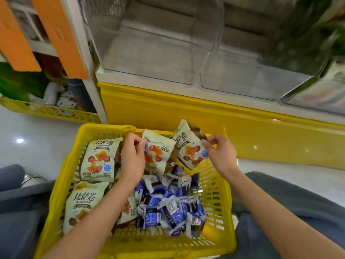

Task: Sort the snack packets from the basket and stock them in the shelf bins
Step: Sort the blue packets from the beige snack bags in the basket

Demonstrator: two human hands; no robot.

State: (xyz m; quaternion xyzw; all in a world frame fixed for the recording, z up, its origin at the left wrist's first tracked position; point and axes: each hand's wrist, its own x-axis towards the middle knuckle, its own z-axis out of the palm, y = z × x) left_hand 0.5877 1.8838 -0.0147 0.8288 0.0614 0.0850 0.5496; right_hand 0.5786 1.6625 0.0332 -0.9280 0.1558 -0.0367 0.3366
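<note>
I log the left hand point(132, 157) with thumb and fingertips pinched on the upper left corner of a first cream packet point(158, 154), at the far end of the yellow basket point(89, 128). Its long axis runs from the far rim down toward me, leaning a little right; printed face up, top seam toward the shelf. The right hand point(220, 152) pinches the right edge of a second cream packet point(188, 146), which stands just beside the first and leans over the far right corner of the basket, long axis also far to near, face up. Both are pale cream pouches with dark lettering and orange-red snack pictures. Two more of the same kind lie flat along the left wall point(99, 157), tops toward the shelf. I note a loose heap of small blue-and-white packets point(168, 204) filling the middle and right, with no common direction. Clear bins point(149, 58) sit above the yellow base panel point(186, 113).
</note>
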